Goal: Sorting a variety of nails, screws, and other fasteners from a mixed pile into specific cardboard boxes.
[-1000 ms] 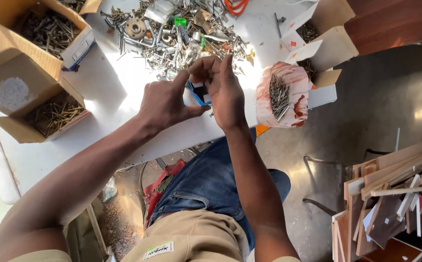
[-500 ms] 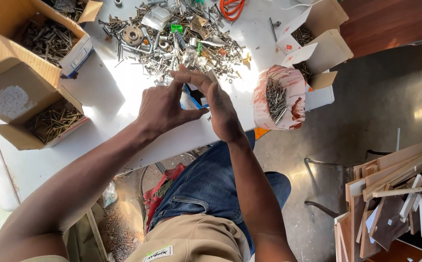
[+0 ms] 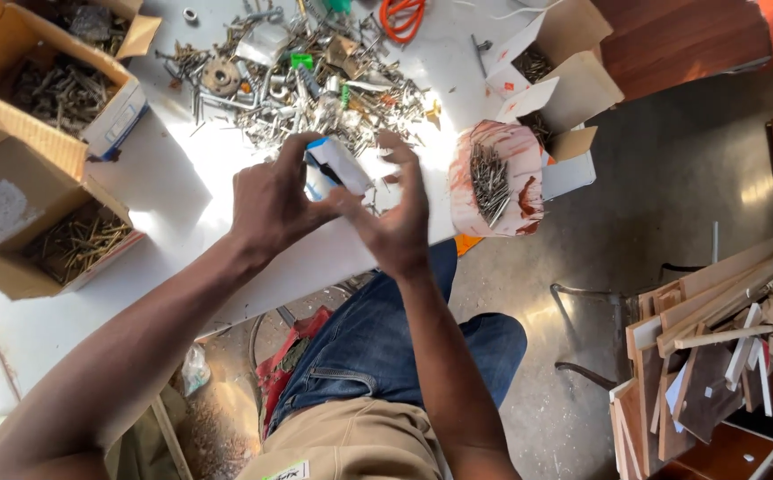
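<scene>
White and blue, a small cardboard box (image 3: 337, 166) sits tilted between the person's two hands above the near part of the white table (image 3: 182, 191). The left hand (image 3: 271, 200) grips it with curled fingers; the right hand (image 3: 397, 218) is spread, fingers loose, thumb touching the box's lower side. Held at such a slant, the box could spill whatever it contains, or slip from that one-sided grip and drop off the near edge of the table to the concrete floor. Just beyond lies a heap of mixed metal hardware (image 3: 302, 76), bright, sharp and tangled, which could prick a fingertip reaching in. To the right stands a torn paper wrap of nails (image 3: 495, 178), rust-stained and soft-sided, close to the table's edge and likely to tip if knocked. Open corrugated cartons of screws (image 3: 71, 236) lie on the left.
</scene>
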